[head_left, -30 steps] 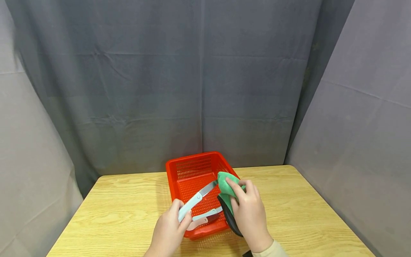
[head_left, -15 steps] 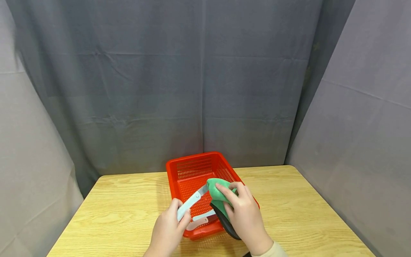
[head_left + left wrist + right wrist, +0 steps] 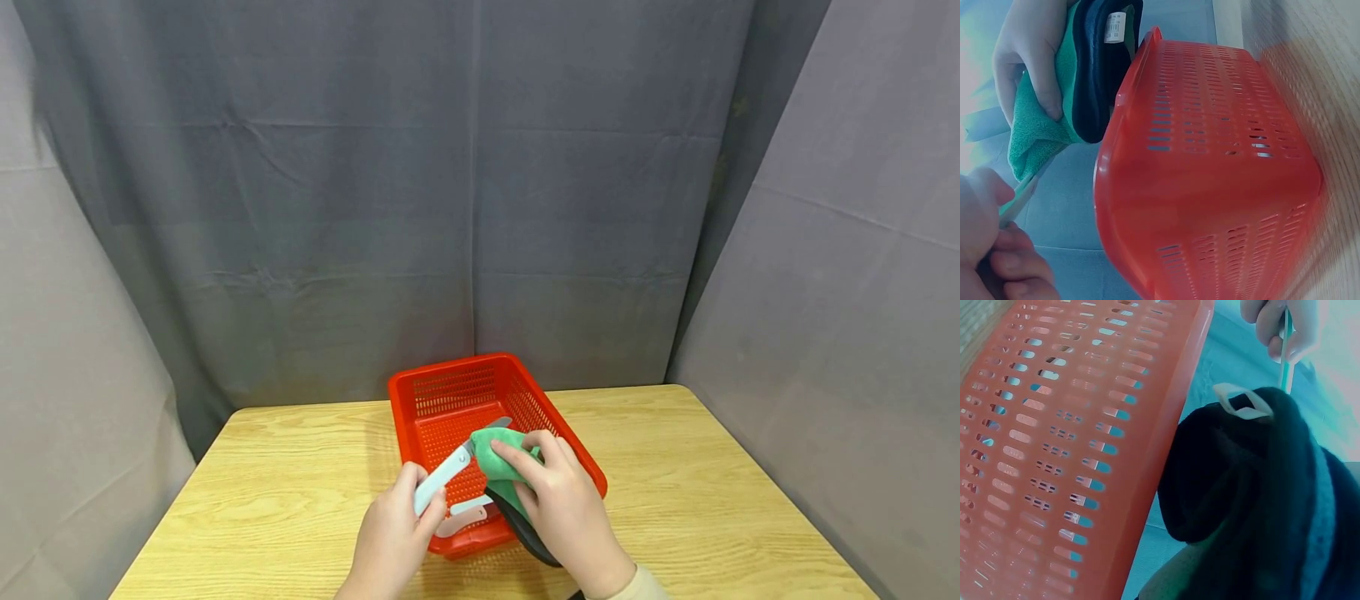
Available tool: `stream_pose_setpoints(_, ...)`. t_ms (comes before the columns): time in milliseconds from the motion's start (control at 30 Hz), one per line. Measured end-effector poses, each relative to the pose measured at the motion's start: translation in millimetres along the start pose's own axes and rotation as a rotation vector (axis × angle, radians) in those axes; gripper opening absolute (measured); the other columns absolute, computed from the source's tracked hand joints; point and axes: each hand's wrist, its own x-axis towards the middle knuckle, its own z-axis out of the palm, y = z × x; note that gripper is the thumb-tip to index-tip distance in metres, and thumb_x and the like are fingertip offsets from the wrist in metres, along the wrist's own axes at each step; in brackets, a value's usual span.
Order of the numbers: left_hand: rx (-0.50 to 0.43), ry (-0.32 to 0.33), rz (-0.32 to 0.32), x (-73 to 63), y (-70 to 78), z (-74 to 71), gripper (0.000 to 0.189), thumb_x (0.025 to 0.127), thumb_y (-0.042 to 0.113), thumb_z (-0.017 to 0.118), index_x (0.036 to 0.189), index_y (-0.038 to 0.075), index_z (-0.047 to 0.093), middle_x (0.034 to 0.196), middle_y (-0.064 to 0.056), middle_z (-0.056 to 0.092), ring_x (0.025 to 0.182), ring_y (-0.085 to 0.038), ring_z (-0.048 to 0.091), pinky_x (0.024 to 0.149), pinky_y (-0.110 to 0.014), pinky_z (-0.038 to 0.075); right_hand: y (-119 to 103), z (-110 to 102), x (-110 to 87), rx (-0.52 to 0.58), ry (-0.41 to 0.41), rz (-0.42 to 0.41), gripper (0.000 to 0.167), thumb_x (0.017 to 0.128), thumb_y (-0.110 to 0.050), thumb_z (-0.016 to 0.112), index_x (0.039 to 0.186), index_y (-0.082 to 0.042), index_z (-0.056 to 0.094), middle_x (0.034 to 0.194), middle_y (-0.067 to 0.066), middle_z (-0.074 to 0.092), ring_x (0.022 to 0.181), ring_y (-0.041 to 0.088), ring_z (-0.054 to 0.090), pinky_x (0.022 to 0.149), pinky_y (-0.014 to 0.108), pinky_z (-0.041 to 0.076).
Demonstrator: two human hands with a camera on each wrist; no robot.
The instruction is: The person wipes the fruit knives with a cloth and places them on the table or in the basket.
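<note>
My left hand (image 3: 396, 529) grips the pale blue handle of an unfolded folding knife (image 3: 442, 481) over the red basket (image 3: 448, 367). Its blade points away to the upper right, the tip showing beyond a green cloth (image 3: 498, 458). With thumb and fingers, my right hand (image 3: 566, 508) pinches this cloth, folded around the middle of the blade. A black-edged flap hangs from the cloth toward the basket's near right rim; a white tag (image 3: 1244, 403) shows on it in the right wrist view. Inside the basket lie a second pale blue knife (image 3: 471, 505) and a pink-handled knife (image 3: 461, 522), their blades partly covered.
The basket stands on a light wooden table (image 3: 300, 483), with bare wood to its left and right. Behind the table hangs a grey curtain (image 3: 337, 208), and pale cloth walls (image 3: 840, 292) flank both sides.
My right hand has moved the cloth left and down along the blade toward the handle, and the blade tip now shows past it. The left hand keeps its hold almost in place.
</note>
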Motion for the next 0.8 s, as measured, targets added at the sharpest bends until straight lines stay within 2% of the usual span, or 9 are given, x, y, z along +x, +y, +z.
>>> stream_pose_setpoints(267,0.003,0.011,0.033,-0.9,-0.3,0.3,0.019,0.088,0.016,0.074,0.089,0.018,0.055,0.058,0.014,0.04,0.049,0.001,0.037,0.046,-0.02,0.033,0.5,0.4,-0.8,0.007,0.001,0.018,0.061,0.068,-0.002,0.094,0.122,-0.024,0.076,0.105,0.003,0.06,0.088,0.016,0.056,0.068,0.027,0.058)
stream_pose_setpoints(500,0.001,0.001,0.034,-1.0,-0.1,0.8,0.018,0.088,0.016,0.073,0.089,0.019,0.055,0.058,0.015,0.041,0.048,0.001,0.036,0.046,-0.02,0.032,2.3,0.4,-0.6,-0.01,0.006,0.075,0.061,0.07,0.0,0.093,0.123,-0.024,0.076,0.106,0.005,0.06,0.088,0.019,0.056,0.068,0.029,0.058)
stream_pose_setpoints(800,-0.003,-0.007,0.032,-0.9,-0.1,1.9,0.017,0.088,0.016,0.072,0.089,0.019,0.055,0.057,0.014,0.037,0.048,0.001,0.034,0.045,-0.02,0.031,9.4,1.7,0.8,-0.065,0.047,0.103,0.061,0.07,0.006,0.089,0.123,-0.022,0.076,0.103,0.007,0.06,0.086,0.023,0.057,0.067,0.034,0.059)
